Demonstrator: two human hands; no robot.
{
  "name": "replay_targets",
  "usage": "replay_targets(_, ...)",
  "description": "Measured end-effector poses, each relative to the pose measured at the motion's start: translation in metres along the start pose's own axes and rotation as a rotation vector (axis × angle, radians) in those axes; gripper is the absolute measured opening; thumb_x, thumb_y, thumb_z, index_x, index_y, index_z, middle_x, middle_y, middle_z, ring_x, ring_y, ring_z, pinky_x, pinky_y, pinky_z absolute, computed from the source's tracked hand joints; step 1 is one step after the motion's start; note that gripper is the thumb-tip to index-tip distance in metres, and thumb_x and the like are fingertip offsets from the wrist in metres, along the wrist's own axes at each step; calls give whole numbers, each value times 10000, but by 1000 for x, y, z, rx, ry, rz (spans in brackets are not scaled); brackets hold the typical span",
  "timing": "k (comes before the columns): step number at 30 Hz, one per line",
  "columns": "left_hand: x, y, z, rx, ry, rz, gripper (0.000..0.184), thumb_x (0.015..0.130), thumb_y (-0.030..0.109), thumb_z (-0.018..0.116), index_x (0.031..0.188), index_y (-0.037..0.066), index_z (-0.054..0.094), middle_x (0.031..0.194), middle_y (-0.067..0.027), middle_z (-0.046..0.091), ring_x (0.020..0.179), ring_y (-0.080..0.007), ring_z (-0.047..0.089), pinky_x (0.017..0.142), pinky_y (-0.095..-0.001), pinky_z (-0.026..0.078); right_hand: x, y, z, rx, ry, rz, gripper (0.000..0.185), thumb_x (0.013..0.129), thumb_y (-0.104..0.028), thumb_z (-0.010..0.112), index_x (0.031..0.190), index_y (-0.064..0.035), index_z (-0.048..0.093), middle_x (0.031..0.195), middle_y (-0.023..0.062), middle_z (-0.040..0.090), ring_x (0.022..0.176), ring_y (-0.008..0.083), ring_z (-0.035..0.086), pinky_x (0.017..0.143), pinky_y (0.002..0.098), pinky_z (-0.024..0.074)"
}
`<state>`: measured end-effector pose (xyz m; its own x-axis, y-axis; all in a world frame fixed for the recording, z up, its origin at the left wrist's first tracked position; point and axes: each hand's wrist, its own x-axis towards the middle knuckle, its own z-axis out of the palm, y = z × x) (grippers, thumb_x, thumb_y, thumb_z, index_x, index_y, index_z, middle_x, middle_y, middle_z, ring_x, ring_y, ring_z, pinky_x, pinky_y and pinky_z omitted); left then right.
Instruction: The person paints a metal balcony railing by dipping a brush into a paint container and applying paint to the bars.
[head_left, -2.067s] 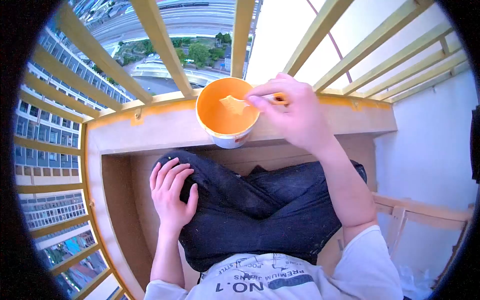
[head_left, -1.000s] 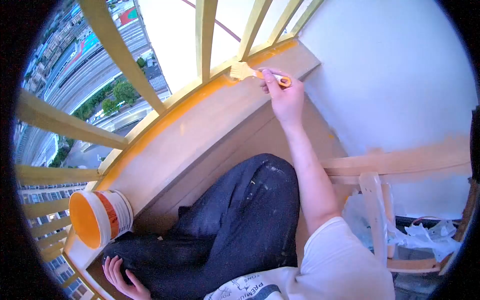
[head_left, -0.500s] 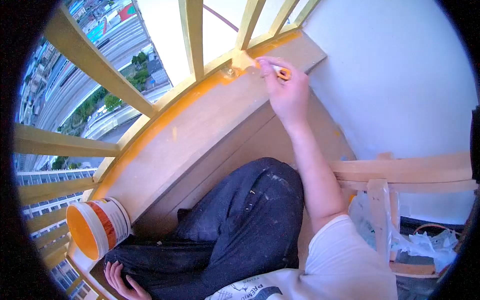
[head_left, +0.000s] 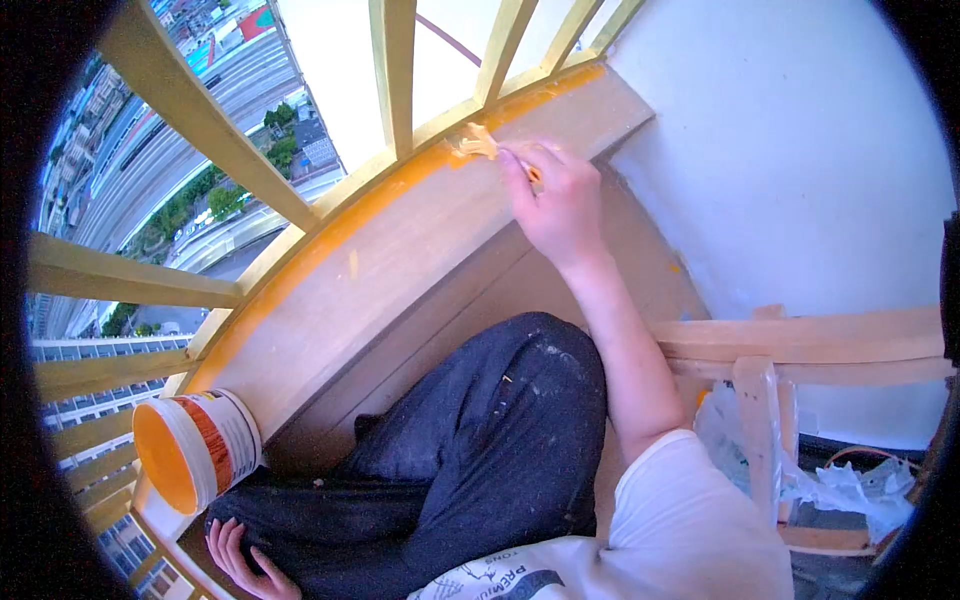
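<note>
My right hand (head_left: 558, 205) is closed around the handle of a paintbrush (head_left: 478, 143). The brush's bristles touch the ledge (head_left: 410, 255) beside the foot of the railing, on an orange painted strip (head_left: 340, 230) along the ledge's outer edge. A metal bolt seen there earlier is now covered by the brush. My left hand (head_left: 245, 562) lies on the dark trousers (head_left: 470, 430) at the knee, fingers loosely stretched and holding nothing. Close to that knee, a white bucket (head_left: 232, 435) of orange paint stands at the ledge's left end.
Yellowish railing bars (head_left: 395, 80) line the outer side, with roads and buildings far below. A white wall (head_left: 790, 160) rises at the right. Behind my right arm is a curved wooden piece (head_left: 810, 340), with crumpled plastic sheeting (head_left: 870, 500) under it.
My right hand has moved the brush left and slightly nearer along the ledge, over the bolt. My left hand and the bucket stay about where they were.
</note>
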<state>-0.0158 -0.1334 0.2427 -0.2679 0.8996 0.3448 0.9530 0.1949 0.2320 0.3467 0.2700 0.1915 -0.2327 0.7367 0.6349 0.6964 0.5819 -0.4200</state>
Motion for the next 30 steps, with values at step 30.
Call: replay_targets(30, -2, -1, 0, -3, 0, -4, 393, 1007, 312, 530, 1045, -36, 710, 1071, -175, 723, 1091, -386, 637, 1066, -512, 413, 56, 25, -9, 160, -252, 200, 238, 963, -218, 695, 1063, -15, 769, 883, 70, 761, 774, 99, 663, 719, 258, 534)
